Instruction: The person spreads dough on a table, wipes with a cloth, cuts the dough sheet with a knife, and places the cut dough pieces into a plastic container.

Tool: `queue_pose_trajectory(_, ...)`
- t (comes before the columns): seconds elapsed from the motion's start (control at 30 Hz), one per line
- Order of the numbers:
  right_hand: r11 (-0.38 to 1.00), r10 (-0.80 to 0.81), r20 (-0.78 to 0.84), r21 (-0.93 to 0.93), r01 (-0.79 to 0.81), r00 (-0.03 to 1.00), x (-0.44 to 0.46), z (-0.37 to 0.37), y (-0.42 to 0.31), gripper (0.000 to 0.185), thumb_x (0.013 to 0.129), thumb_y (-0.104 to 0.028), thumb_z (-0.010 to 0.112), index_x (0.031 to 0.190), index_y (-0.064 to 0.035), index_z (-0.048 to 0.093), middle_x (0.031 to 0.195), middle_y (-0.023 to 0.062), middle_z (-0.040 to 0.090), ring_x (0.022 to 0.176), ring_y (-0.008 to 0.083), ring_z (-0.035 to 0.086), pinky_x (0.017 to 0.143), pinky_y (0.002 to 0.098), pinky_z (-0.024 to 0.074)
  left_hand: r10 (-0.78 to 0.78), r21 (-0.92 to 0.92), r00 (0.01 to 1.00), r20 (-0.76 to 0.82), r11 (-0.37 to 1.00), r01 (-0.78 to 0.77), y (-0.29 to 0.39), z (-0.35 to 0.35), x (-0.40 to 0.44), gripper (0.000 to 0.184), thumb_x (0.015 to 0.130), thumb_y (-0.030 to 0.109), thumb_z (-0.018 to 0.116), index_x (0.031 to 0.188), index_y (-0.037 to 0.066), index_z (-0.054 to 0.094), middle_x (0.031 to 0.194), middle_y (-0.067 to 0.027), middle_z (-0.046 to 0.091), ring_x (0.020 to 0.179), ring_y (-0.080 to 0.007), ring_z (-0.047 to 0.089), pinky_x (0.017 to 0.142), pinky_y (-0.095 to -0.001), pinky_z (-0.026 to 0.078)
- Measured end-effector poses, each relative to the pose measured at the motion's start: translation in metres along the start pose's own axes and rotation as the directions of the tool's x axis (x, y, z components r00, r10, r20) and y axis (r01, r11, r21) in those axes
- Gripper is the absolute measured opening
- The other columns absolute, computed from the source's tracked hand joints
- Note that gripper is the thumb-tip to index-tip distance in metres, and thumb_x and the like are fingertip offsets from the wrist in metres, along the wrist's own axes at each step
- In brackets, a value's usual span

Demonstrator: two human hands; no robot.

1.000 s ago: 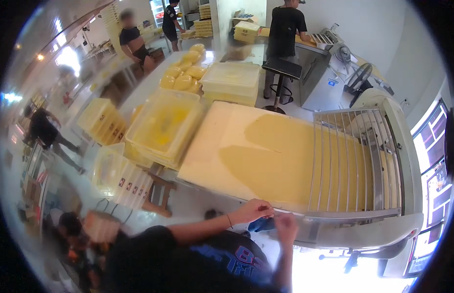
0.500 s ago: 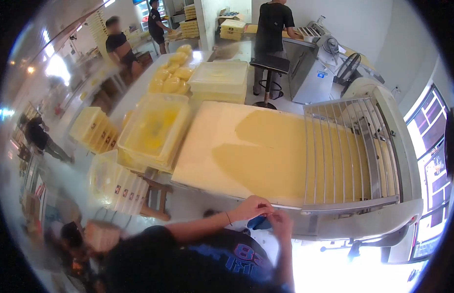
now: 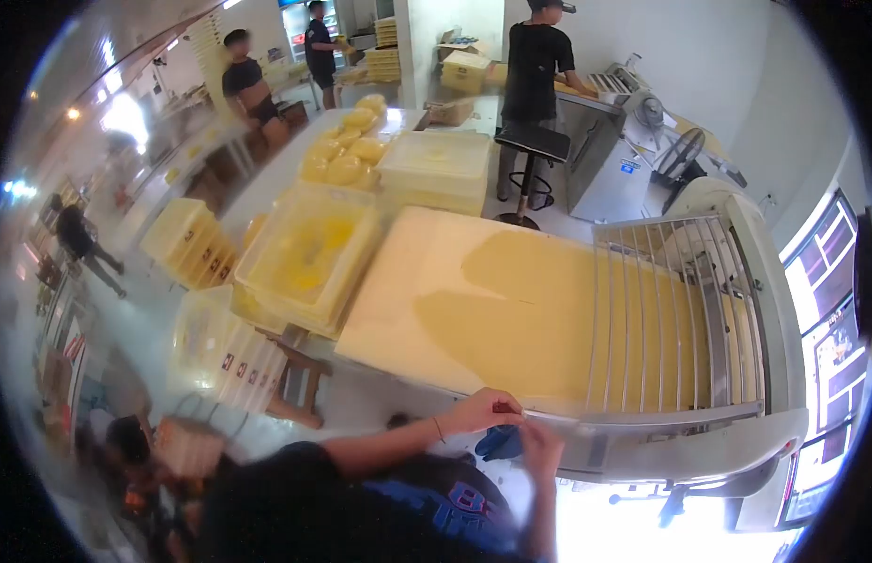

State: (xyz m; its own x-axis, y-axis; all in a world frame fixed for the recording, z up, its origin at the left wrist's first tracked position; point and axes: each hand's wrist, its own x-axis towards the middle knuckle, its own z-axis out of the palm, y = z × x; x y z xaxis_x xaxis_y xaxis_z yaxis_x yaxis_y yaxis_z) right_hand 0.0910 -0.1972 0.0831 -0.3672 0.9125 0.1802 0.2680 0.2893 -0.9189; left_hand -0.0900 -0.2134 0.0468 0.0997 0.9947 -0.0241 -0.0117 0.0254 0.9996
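My left hand [image 3: 489,410] and my right hand [image 3: 542,447] are held close together in front of my body, by the near edge of a long machine bed. Both have their fingertips pinched; whatever may be between them is too small to make out. Just below the left hand shows a dark blue item [image 3: 499,444], and I cannot tell whether it is held. On the pale machine bed [image 3: 389,296] lies a thin yellow sheet of dough [image 3: 520,324] with a rounded, notched left end. Its right part runs under a metal bar guard [image 3: 647,319].
Left of the bed stand a plastic tub [image 3: 309,249] with yellow residue, a lidded container [image 3: 434,169] and stacked bins [image 3: 234,361]. Yellow dough lumps [image 3: 347,150] sit behind. A person [image 3: 537,70] works at another machine beyond a black stool [image 3: 532,143]. Other people stand farther left.
The view has tilted a little, so the background sits lower in the picture. My hands stay together at the bed's near edge, fingers still pinched. The dough sheet looks unchanged.
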Motion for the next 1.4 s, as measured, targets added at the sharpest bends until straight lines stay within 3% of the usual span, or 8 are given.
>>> queue_pose_trajectory(0.23, 0.998, 0.028, 0.036, -0.052, -0.026, 0.999, -0.002, 0.002, 0.011, 0.011, 0.083, -0.007, 0.068, 0.089, 0.0019, 0.065, 0.078, 0.0105, 0.064, 0.069, 0.0159, 0.062, 0.064, 0.0278, 0.0500, 0.081, -0.001, 0.997, -0.019, 0.997, -0.081, -0.023, 0.001, -0.001, 0.016, 0.086, 0.012, 0.070, 0.096, 0.002, 0.064, 0.084, -0.0045, 0.067, 0.079, -0.0100, 0.061, 0.072, -0.0261, 0.051)
queue_pose_trajectory(0.5, 0.997, 0.046, -0.057, 0.064, -0.043, 0.997, 0.000, 0.007, -0.009, 0.016, 0.078, -0.004, 0.074, 0.092, -0.0014, 0.067, 0.082, 0.0102, 0.067, 0.071, 0.0145, 0.064, 0.064, 0.0267, 0.0514, -0.025, 0.083, 0.999, 0.029, 0.996, 0.022, 0.008, 0.004, -0.009, 0.020, 0.092, 0.021, 0.064, 0.101, 0.003, 0.062, 0.091, -0.0042, 0.065, 0.087, -0.0112, 0.059, 0.081, -0.0286, 0.048)
queue_pose_trajectory(0.7, 0.984, -0.171, -0.130, -0.067, 0.163, 0.977, -0.002, 0.004, 0.008, 0.020, 0.078, -0.002, 0.071, 0.098, -0.0016, 0.068, 0.083, 0.0113, 0.067, 0.071, 0.0167, 0.065, 0.064, 0.0272, 0.0515, -0.003, -0.055, 1.000, 0.002, 0.998, 0.003, 0.015, 0.003, -0.008, 0.014, 0.089, 0.013, 0.066, 0.095, 0.000, 0.065, 0.085, -0.0035, 0.066, 0.080, -0.0091, 0.059, 0.075, -0.0253, 0.050)
queue_pose_trajectory(0.9, 0.996, 0.007, -0.103, 0.086, 0.002, 0.995, -0.001, 0.002, -0.011, 0.013, 0.080, -0.001, 0.069, 0.093, -0.0007, 0.069, 0.084, 0.0098, 0.067, 0.073, 0.0163, 0.064, 0.066, 0.0267, 0.0511, -0.023, -0.070, 0.999, -0.023, 0.997, 0.021, 0.010, 0.004, -0.011, 0.012, 0.088, 0.010, 0.068, 0.093, -0.001, 0.065, 0.080, -0.0016, 0.065, 0.075, -0.0066, 0.057, 0.068, -0.0224, 0.048)
queue_pose_trajectory(1.03, 0.997, -0.065, 0.005, 0.047, 0.064, 0.998, 0.001, -0.003, -0.019, 0.012, 0.079, -0.001, 0.069, 0.091, -0.0007, 0.069, 0.086, 0.0095, 0.066, 0.075, 0.0160, 0.064, 0.066, 0.0263, 0.0510, -0.045, -0.016, 0.999, -0.016, 0.999, 0.045, 0.015, 0.003, -0.015, 0.013, 0.088, 0.012, 0.068, 0.091, 0.000, 0.065, 0.079, -0.0003, 0.064, 0.075, -0.0060, 0.056, 0.067, -0.0220, 0.047)
queue_pose_trajectory(1.13, 0.995, -0.084, -0.001, 0.047, 0.084, 0.996, 0.001, 0.001, -0.013, 0.012, 0.079, -0.001, 0.070, 0.091, -0.0009, 0.069, 0.087, 0.0097, 0.066, 0.075, 0.0159, 0.064, 0.067, 0.0262, 0.0510, -0.057, -0.146, 0.998, -0.006, 0.988, 0.055, 0.003, 0.003, -0.016, 0.013, 0.089, 0.012, 0.067, 0.090, 0.000, 0.065, 0.078, 0.0003, 0.063, 0.074, -0.0056, 0.056, 0.068, -0.0220, 0.046)
queue_pose_trajectory(1.23, 0.996, -0.053, -0.003, 0.075, 0.053, 0.999, -0.001, 0.007, -0.006, 0.010, 0.079, -0.001, 0.070, 0.089, -0.0007, 0.069, 0.087, 0.0097, 0.066, 0.076, 0.0155, 0.063, 0.068, 0.0265, 0.0510, -0.069, -0.007, 0.997, -0.027, 0.998, 0.068, 0.013, -0.003, -0.026, 0.011, 0.090, 0.011, 0.065, 0.091, 0.001, 0.062, 0.082, -0.0007, 0.064, 0.077, -0.0065, 0.057, 0.071, -0.0228, 0.048)
queue_pose_trajectory(1.4, 0.991, 0.025, 0.058, 0.131, -0.032, 0.998, 0.000, 0.014, -0.006, 0.007, 0.079, -0.002, 0.070, 0.086, -0.0005, 0.068, 0.084, 0.0088, 0.067, 0.075, 0.0138, 0.062, 0.068, 0.0263, 0.0501, -0.010, -0.304, 0.963, -0.268, 0.950, -0.075, -0.013, 0.005, -0.036, 0.008, 0.093, 0.009, 0.061, 0.092, 0.002, 0.057, 0.092, -0.0052, 0.064, 0.084, -0.0096, 0.059, 0.078, -0.0254, 0.049)
